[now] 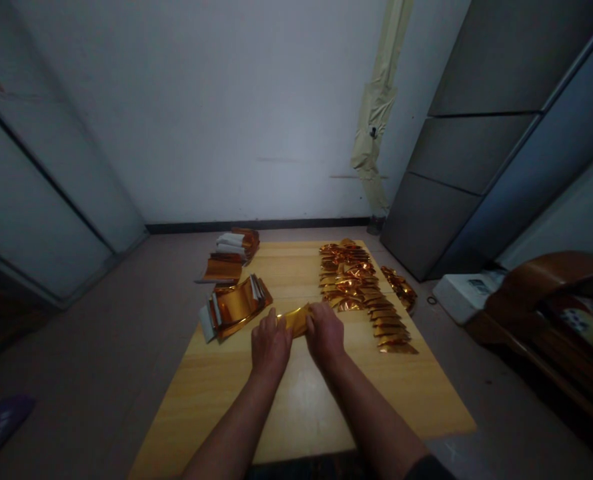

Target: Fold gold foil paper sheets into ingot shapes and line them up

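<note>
Gold, shiny and thin-looking, the foil piece (296, 321) lies between the person's two hands, at or just above the wooden table (316, 407). The left hand (271, 343) has its fingers bent over the piece's left end; the right hand (326, 332) is closed further, thumb and fingers gripping the right end. It probably weighs next to nothing, creases readily, and may slide a little under dry fingertips; a hard pull could tear it. The two ends look the best places to hold, with a light pinch that leaves the middle uncrushed. Flat sheets (237, 303) lie to the left, and overlapping folded pieces (349, 283) to the right.
</note>
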